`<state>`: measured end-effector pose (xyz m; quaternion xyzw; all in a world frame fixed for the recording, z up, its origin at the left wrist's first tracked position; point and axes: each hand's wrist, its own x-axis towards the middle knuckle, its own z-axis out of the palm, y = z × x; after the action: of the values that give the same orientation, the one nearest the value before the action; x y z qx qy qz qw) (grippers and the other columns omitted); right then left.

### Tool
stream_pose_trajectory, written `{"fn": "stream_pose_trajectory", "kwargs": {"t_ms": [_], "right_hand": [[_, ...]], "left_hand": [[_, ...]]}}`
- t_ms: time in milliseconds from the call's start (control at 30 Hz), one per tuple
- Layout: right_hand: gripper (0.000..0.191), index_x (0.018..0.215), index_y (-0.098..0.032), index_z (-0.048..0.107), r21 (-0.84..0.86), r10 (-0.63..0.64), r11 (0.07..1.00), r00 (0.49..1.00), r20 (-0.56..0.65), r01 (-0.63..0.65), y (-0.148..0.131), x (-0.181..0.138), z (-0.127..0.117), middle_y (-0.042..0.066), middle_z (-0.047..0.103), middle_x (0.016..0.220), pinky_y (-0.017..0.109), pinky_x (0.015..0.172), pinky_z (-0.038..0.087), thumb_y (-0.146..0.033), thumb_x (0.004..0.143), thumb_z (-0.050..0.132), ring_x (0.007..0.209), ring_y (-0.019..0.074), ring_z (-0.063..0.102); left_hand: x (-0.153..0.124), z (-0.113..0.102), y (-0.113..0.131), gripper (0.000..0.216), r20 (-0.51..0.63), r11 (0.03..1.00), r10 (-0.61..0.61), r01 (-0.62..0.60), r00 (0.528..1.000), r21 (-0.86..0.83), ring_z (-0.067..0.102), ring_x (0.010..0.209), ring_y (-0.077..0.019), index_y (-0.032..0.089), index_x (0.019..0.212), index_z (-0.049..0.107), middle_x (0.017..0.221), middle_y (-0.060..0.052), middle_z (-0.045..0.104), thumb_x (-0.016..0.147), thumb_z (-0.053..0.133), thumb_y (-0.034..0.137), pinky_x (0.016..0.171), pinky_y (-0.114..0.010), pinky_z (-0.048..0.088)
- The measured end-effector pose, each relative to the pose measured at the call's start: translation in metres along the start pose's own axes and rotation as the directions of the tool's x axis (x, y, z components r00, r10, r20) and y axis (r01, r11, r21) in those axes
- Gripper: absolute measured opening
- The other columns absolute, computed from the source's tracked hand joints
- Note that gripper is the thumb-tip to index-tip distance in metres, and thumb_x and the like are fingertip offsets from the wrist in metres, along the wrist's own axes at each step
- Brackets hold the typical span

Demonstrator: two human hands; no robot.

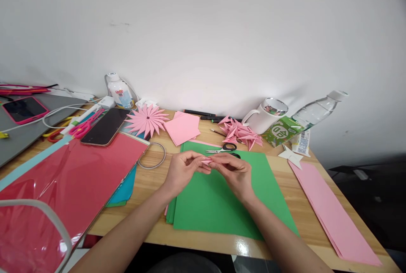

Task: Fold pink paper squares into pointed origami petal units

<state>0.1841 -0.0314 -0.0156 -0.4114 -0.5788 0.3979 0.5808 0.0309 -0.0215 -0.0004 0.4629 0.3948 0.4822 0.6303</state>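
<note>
Between my two hands is a small folded piece of pink paper, mostly covered by fingers. My left hand pinches its left end with thumb and fingers. On the other end, my right hand grips it the same way. Both hands hover over a stack of green paper. Just beyond them lies a pair of black-handled scissors. Farther back, a pink pointed paper star lies to the left of square pink sheets. A heap of folded pink paper pieces sits to the right.
A red sheet in clear film, a phone, pink scissors and a metal ring lie leftward. On the right stand a white mug, a green box and a tilted water bottle; long pink strips lie nearer.
</note>
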Motion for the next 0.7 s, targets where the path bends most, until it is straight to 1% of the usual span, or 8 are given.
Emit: {"fn": "stream_pose_trajectory", "kwargs": {"t_ms": [200,367,500,600,633,700], "right_hand": [[0.007,0.073,-0.024,0.073,0.067,0.082,0.994,0.997,0.004,-0.083,-0.0018,0.0021,0.0006,0.002,0.071,0.073,0.029,0.062,0.051,-0.021,0.066,0.074,0.068,0.0160,0.063],[0.008,0.068,-0.020,0.071,0.106,0.184,0.978,0.983,-0.021,-0.181,-0.0033,0.0038,0.0011,0.001,0.070,0.069,0.027,0.061,0.051,-0.024,0.062,0.076,0.063,0.0140,0.062],[0.011,0.067,-0.018,0.069,0.104,0.220,0.971,0.975,-0.024,-0.217,-0.0018,0.0051,-0.0022,0.001,0.068,0.066,0.024,0.058,0.050,-0.026,0.063,0.075,0.059,0.0121,0.060],[0.014,0.069,-0.017,0.067,0.058,0.216,0.975,0.976,-0.019,-0.215,-0.0004,0.0057,-0.0051,0.002,0.068,0.067,0.025,0.058,0.050,-0.029,0.065,0.073,0.060,0.0126,0.059],[0.014,0.070,-0.017,0.067,0.016,0.200,0.980,0.980,-0.014,-0.200,-0.0003,0.0056,-0.0057,0.002,0.067,0.068,0.025,0.058,0.050,-0.029,0.066,0.072,0.061,0.0130,0.059],[0.014,0.072,-0.016,0.066,-0.106,0.147,0.984,0.989,0.021,-0.144,-0.0009,0.0048,-0.0059,0.003,0.067,0.070,0.026,0.059,0.049,-0.030,0.070,0.070,0.062,0.0136,0.059]], "left_hand": [[-0.0034,0.0020,0.0041,0.020,0.013,0.992,0.106,-0.107,0.994,0.073,0.067,0.061,-0.0177,0.012,0.072,0.067,0.071,-0.004,0.065,0.070,0.068,0.032,0.063,-0.032,0.059],[-0.0031,0.0015,0.0034,0.021,0.040,0.993,0.090,-0.093,0.995,0.070,0.066,0.063,-0.0175,0.011,0.074,0.065,0.072,-0.004,0.063,0.072,0.066,0.032,0.065,-0.034,0.059],[-0.0024,0.0008,0.0049,0.021,0.107,0.995,0.076,-0.083,0.991,0.061,0.066,0.068,-0.0170,0.012,0.079,0.063,0.076,-0.004,0.064,0.074,0.064,0.033,0.068,-0.035,0.058],[-0.0022,-0.0015,0.0080,0.021,0.180,0.984,0.052,-0.081,0.982,0.160,0.065,0.075,-0.0171,0.013,0.085,0.062,0.080,-0.005,0.066,0.071,0.066,0.028,0.074,-0.033,0.055],[-0.0019,-0.0025,0.0084,0.023,0.192,0.977,0.034,-0.073,0.981,0.201,0.065,0.076,-0.0169,0.013,0.087,0.062,0.080,-0.005,0.067,0.069,0.068,0.027,0.074,-0.031,0.054],[-0.0011,-0.0042,0.0071,0.026,0.176,0.971,-0.001,-0.041,0.984,0.236,0.064,0.070,-0.0151,0.013,0.088,0.062,0.076,-0.004,0.067,0.067,0.070,0.027,0.069,-0.028,0.052]]}}
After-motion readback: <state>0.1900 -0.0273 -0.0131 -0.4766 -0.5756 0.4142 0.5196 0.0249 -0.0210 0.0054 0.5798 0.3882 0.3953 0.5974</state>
